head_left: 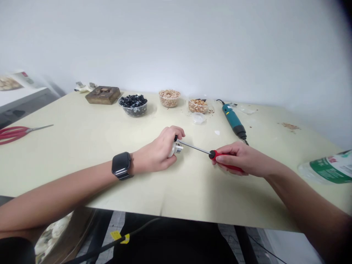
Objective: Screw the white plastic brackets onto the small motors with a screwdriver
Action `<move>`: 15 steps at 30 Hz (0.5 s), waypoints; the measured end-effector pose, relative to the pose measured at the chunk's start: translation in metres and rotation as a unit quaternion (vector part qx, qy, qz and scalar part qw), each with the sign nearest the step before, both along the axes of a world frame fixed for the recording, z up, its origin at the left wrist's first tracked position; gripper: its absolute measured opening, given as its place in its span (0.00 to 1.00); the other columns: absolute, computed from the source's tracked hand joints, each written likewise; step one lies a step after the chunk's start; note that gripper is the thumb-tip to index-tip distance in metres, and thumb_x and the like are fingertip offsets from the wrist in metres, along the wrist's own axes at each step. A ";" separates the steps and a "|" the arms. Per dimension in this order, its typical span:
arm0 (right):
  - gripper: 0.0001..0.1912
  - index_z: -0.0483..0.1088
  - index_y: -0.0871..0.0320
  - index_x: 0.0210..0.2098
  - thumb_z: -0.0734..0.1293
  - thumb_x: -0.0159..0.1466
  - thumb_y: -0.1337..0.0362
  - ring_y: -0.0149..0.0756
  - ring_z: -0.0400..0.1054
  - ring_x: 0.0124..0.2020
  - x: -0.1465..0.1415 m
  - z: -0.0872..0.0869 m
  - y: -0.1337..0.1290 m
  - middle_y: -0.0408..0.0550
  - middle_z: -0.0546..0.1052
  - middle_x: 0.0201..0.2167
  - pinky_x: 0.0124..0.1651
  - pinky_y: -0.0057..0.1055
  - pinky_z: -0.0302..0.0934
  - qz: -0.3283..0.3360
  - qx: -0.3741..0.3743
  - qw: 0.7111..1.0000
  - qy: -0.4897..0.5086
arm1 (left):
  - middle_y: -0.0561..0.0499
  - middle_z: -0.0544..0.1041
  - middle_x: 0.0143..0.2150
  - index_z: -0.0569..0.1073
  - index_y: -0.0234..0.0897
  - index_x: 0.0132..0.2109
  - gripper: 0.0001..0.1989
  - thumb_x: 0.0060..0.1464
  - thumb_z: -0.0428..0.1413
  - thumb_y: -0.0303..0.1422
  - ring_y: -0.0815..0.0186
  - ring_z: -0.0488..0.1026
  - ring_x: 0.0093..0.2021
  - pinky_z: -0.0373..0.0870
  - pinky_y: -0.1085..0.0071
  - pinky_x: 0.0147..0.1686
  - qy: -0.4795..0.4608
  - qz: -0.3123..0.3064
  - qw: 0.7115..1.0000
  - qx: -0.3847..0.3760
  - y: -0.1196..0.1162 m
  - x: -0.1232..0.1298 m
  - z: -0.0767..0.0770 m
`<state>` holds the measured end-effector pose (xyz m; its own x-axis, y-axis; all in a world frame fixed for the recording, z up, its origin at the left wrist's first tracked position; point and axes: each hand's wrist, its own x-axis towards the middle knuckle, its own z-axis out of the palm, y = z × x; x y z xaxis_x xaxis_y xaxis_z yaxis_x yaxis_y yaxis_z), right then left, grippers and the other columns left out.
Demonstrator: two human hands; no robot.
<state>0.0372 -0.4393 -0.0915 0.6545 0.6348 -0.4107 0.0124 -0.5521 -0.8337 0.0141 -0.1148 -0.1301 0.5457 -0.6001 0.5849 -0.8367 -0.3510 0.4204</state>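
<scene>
Applying the screwdriver (211,154) to the white part (173,150) seems the step in hand: above the table (187,190) the left hand (163,148) pinches the part, the right hand (242,157) wraps its fingers round the red handle (231,167), and turning would call for firm alignment.

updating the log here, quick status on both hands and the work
Left hand gripping white piece. Right hand holding red-handled screwdriver, pointed toward left hand. Teal power tool just beyond right hand, not between the hands.
</scene>
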 end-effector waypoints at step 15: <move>0.25 0.79 0.63 0.42 0.70 0.69 0.44 0.21 0.56 0.18 0.010 -0.007 -0.011 0.43 0.68 0.24 0.17 0.19 0.48 0.025 0.008 0.996 0.081 | 0.33 0.67 0.59 0.56 0.37 0.57 0.28 0.51 0.52 0.17 0.51 0.66 0.56 0.72 0.51 0.54 -0.116 -0.009 0.990 0.074 0.002 0.003 0.000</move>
<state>0.0470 -0.4501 -0.0982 0.5474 0.6722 -0.4985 -0.0968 -0.5408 -0.8355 0.0168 -0.1128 -0.1297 0.3956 -0.6968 0.5983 -0.9112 -0.3791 0.1610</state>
